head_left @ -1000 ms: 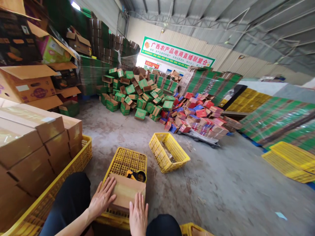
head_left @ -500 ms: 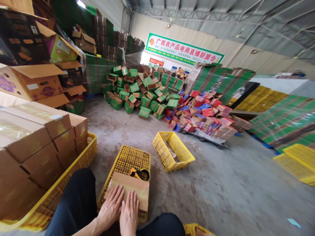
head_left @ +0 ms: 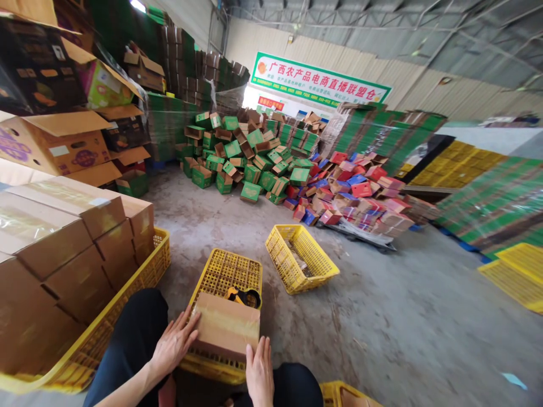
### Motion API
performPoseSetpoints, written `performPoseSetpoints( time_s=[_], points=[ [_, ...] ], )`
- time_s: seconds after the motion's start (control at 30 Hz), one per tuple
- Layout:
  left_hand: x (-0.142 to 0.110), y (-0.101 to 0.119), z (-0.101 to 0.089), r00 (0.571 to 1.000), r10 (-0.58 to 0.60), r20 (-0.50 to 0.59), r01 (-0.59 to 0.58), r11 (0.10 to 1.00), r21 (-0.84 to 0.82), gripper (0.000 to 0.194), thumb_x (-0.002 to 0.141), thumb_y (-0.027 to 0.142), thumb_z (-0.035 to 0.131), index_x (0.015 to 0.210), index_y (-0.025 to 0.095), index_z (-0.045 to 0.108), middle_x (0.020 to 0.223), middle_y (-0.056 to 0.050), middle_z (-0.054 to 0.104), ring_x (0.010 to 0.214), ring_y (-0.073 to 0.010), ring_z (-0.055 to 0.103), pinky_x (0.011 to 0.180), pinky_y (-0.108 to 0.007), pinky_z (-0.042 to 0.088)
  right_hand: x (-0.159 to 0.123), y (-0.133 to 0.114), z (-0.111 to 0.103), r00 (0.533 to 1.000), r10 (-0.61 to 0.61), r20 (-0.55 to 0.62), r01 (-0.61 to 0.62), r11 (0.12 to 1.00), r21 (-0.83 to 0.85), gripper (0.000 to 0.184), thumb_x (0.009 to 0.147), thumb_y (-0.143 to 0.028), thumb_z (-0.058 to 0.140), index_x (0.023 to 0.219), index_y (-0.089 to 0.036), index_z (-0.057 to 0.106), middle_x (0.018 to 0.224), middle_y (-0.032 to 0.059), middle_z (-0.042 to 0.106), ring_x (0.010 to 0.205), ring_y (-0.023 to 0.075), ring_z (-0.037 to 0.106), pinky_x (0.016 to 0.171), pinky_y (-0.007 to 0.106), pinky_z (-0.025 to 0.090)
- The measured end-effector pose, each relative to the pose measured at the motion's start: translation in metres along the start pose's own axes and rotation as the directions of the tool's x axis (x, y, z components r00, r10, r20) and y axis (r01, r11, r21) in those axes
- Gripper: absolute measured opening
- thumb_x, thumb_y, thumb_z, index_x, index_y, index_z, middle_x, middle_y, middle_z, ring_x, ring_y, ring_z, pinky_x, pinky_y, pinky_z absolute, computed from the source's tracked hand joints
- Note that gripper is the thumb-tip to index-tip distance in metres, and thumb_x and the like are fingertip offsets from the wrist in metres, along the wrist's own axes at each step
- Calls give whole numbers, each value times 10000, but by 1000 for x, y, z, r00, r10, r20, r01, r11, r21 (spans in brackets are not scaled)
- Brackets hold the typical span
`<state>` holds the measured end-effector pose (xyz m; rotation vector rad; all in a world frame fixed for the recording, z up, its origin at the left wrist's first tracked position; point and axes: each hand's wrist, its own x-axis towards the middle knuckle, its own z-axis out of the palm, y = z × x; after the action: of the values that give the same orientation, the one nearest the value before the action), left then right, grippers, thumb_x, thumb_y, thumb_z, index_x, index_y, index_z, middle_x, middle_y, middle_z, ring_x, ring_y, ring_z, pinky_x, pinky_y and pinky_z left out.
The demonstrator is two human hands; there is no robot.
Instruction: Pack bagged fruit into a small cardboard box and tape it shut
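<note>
Since the earlier frame, our left hand [head_left: 173, 345] and right hand [head_left: 260, 373] have parted across the carton [head_left: 228, 327]. On the yellow crate [head_left: 232, 270], it lies between them, long axis running crosswise, neither hand clearly nearer, our fingers straight and uncurled at its ends. Beyond, we read 广西农产品电商直播联盟仓 on the banner [head_left: 321, 81]; its smaller lines blur.

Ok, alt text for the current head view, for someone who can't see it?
A person's left hand and right hand flank a taped cardboard box on a yellow crate, a tape dispenser behind it. Stacked boxes stand at left; green boxes lie heaped beyond.
</note>
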<state>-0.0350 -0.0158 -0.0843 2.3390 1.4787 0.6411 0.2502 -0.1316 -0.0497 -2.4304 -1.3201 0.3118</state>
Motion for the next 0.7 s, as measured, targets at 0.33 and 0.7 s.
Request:
performPoseSetpoints(
  time_s=[0.33,0.7],
  points=[
    [16,25,5,959,-233,159,267,930,-252,664,943,502,505,1512,161,507,1609,-135,437,1407,-370,521,1168,-492,442,-7,-16,-3,993,120,20,-120,945,304,911,902,-793,266,1304,-102,703,1255,218,724,1168,375,709,983,500,580],
    [11,9,-20,903,-245,353,405,758,-511,943,854,779,508,1489,81,515,1592,-183,451,1515,-384,355,1265,-489,272,-55,-57,-40,894,-176,-413,215,975,49,612,1055,-479,433,1597,-195,406,1431,131,639,1308,336,626,994,418,599]
  ],
)
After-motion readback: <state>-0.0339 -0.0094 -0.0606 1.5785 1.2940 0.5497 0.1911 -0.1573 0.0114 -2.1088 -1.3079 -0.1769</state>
